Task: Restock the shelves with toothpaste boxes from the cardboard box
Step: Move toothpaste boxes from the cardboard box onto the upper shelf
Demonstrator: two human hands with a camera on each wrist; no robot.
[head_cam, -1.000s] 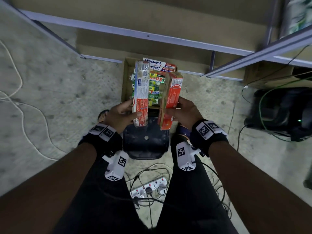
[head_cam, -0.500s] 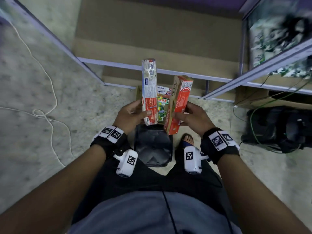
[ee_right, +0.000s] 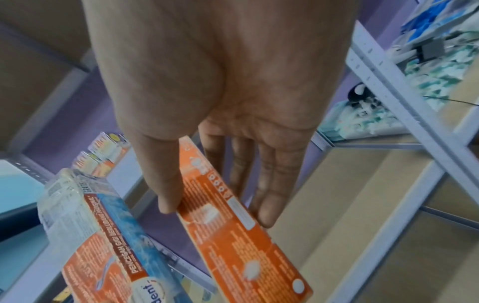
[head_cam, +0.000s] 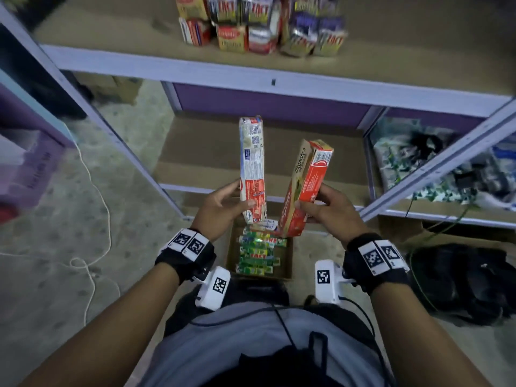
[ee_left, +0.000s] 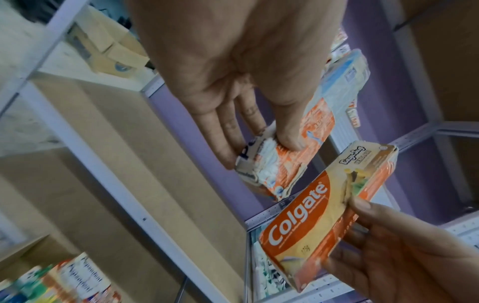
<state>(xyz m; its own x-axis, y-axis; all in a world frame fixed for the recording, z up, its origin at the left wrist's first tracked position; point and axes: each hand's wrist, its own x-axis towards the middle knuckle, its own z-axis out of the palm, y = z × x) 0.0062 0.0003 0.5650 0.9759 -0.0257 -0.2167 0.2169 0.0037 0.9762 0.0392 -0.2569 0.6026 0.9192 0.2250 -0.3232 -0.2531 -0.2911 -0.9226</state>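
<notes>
Both hands have risen from the carton [head_cam: 287, 261] toward the shelf [head_cam: 251, 75]; left hand [head_cam: 220, 208] fingers [head_cam: 247, 203] grip a white box [head_cam: 252, 163], right hand [head_cam: 331, 210] a Colgate box [head_cam: 307, 185], probably for shelving.

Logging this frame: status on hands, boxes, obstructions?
Left hand grips Pepsodent box; right hand grips Colgate box. Both boxes above cardboard box, not yet shelved. Nothing blocking bare shelf.

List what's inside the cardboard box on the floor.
The cardboard box holds rows of green toothpaste boxes and a white Pepsodent box. Its far end is covered by the hands; lower layers unseen.
</notes>
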